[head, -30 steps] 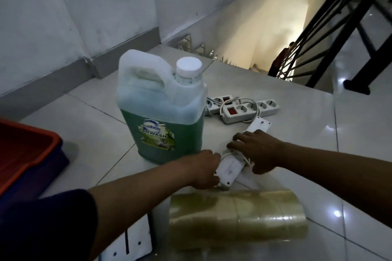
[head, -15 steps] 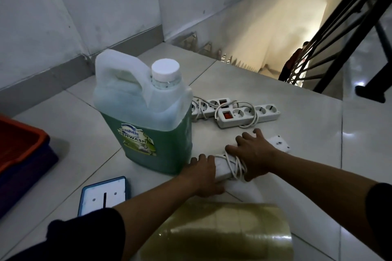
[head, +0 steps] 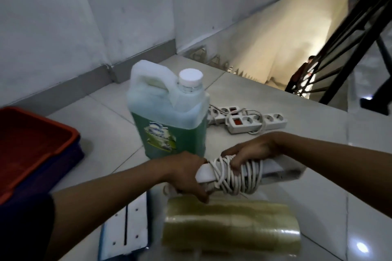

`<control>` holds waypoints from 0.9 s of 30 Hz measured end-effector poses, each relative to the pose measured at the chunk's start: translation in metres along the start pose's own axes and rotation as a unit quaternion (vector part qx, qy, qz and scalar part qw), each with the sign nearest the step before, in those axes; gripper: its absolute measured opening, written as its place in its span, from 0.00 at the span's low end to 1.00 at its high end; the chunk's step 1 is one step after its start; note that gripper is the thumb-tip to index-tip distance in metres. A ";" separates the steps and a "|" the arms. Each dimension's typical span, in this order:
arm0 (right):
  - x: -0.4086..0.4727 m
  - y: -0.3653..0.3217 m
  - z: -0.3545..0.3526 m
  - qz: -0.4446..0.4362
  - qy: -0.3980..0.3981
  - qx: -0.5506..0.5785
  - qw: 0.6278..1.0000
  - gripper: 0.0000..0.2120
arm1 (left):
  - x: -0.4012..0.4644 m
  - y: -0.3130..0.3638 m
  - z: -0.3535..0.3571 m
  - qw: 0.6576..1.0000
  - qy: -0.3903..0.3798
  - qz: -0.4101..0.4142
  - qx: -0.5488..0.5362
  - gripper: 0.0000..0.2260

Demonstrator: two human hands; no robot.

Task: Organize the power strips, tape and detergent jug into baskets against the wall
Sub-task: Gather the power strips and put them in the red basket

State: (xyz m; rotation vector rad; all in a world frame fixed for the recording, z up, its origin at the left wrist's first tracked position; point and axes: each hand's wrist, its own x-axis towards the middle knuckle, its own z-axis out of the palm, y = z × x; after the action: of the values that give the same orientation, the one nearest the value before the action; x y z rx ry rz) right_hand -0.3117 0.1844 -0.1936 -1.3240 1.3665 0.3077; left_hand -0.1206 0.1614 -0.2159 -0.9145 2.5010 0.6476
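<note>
Landing at the head of a stairwell, seen from the head camera; the landmark is the translucent plastic detergent jug (head: 169, 116), white-capped and part-filled with green liquid, standing upright on the pale floor tiles (head: 106, 133). Just in front of the jug, both hands hold a white power strip with its white cord wound round its middle (head: 244, 174); it appears lifted clear of the floor, though the blur leaves this uncertain. The left hand (head: 188, 176) grips the strip's near end, fingers curled beneath it; the right hand (head: 248, 152) grips from above, fingers curled into the cord coils. Behind and to the right of the jug lie two more white power strips (head: 254, 121) with red switches, flat on the tiles, cords looped over them. In front of the jug, nearest the camera, lies a stack of clear yellowish tape rolls (head: 231, 224) on its side; beside it, a flat white panel with a blue edge (head: 129, 226). Left of the jug sits a red plastic basket nested on a blue one (head: 38, 146), near the grey-skirted wall (head: 63, 27). Beyond the jug the stairs descend, with a dark metal railing (head: 350, 38) to the right.
</note>
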 end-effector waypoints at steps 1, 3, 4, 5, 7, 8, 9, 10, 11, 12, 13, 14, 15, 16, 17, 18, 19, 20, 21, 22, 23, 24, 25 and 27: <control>0.005 -0.010 0.007 -0.009 -0.037 0.020 0.999 0.29 | -0.015 -0.008 -0.004 1.000 -0.017 -0.001 0.012 0.27; 0.020 -0.031 0.021 -0.026 -0.087 0.063 0.994 0.34 | -0.045 -0.030 -0.010 0.999 -0.039 -0.010 0.023 0.25; 0.027 -0.046 0.029 -0.037 -0.097 0.079 0.991 0.34 | -0.062 -0.044 -0.013 0.999 -0.042 -0.018 0.030 0.24; 0.032 -0.058 0.035 -0.052 -0.098 0.091 0.990 0.30 | -0.076 -0.058 -0.014 0.998 -0.041 -0.027 0.040 0.25; 0.046 -0.092 0.049 -0.092 -0.108 0.086 0.986 0.23 | -0.112 -0.092 -0.015 0.997 -0.025 -0.061 0.046 0.27; 0.052 -0.111 0.054 -0.105 -0.118 0.076 0.985 0.24 | -0.131 -0.110 -0.015 0.996 -0.014 -0.079 0.043 0.26; 0.059 -0.130 0.059 -0.113 -0.127 0.061 0.984 0.26 | -0.150 -0.127 -0.015 0.994 -0.003 -0.100 0.044 0.25; 0.065 -0.146 0.062 -0.116 -0.129 0.045 0.984 0.28 | -0.165 -0.143 -0.013 0.992 0.010 -0.119 0.046 0.24; 0.073 -0.167 0.066 -0.123 -0.127 0.023 0.984 0.27 | -0.183 -0.161 -0.010 0.988 0.027 -0.141 0.048 0.23; 0.079 -0.188 0.070 -0.136 -0.116 -0.001 0.984 0.25 | -0.199 -0.180 -0.006 0.984 0.047 -0.164 0.052 0.22; 0.086 -0.210 0.075 -0.159 -0.091 -0.030 0.983 0.23 | -0.215 -0.199 -0.001 0.978 0.068 -0.188 0.055 0.23; 0.092 -0.232 0.079 -0.191 -0.053 -0.062 0.978 0.23 | -0.229 -0.217 0.004 0.971 0.097 -0.209 0.057 0.24; 0.098 -0.252 0.081 -0.224 -0.011 -0.096 0.970 0.23 | -0.241 -0.232 0.008 0.963 0.130 -0.226 0.061 0.26; 0.106 -0.274 0.084 -0.256 0.032 -0.133 0.957 0.25 | -0.253 -0.248 0.012 0.953 0.171 -0.240 0.066 0.28; 0.114 -0.293 0.086 -0.280 0.077 -0.167 0.942 0.27 | -0.262 -0.262 0.016 0.940 0.211 -0.256 0.079 0.29; 0.124 -0.310 0.089 -0.290 0.121 -0.188 0.931 0.31 | -0.269 -0.275 0.020 0.923 0.255 -0.271 0.096 0.30; 0.134 -0.325 0.091 -0.290 0.162 -0.184 0.925 0.33 | -0.275 -0.287 0.024 0.903 0.292 -0.294 0.109 0.31; 0.143 -0.336 0.094 -0.288 0.196 -0.157 0.924 0.35 | -0.278 -0.297 0.028 0.884 0.324 -0.320 0.108 0.33; 0.154 -0.349 0.099 -0.285 0.217 -0.123 0.925 0.34 | -0.282 -0.306 0.031 0.866 0.344 -0.352 0.091 0.34; 0.164 -0.360 0.105 -0.287 0.223 -0.088 0.927 0.31 | -0.283 -0.316 0.035 0.850 0.357 -0.381 0.063 0.35; 0.177 -0.371 0.111 -0.285 0.218 -0.054 0.932 0.27 | -0.284 -0.323 0.039 0.837 0.367 -0.406 0.024 0.34; 0.190 -0.381 0.119 -0.280 0.207 -0.018 0.937 0.24 | -0.284 -0.332 0.045 0.823 0.378 -0.423 -0.021 0.32; 0.202 -0.389 0.128 -0.274 0.199 0.015 0.941 0.23 | -0.282 -0.339 0.052 0.813 0.387 -0.430 -0.068 0.29; 0.229 -0.401 0.144 -0.262 0.199 0.054 0.943 0.26 | -0.279 -0.352 0.064 0.794 0.408 -0.427 -0.144 0.23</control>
State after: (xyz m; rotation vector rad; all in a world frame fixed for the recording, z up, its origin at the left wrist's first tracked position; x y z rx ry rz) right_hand 0.1517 0.0514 -0.2279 -1.6539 1.2685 -0.4126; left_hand 0.3279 0.0952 -0.2264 -2.6711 2.1614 0.3304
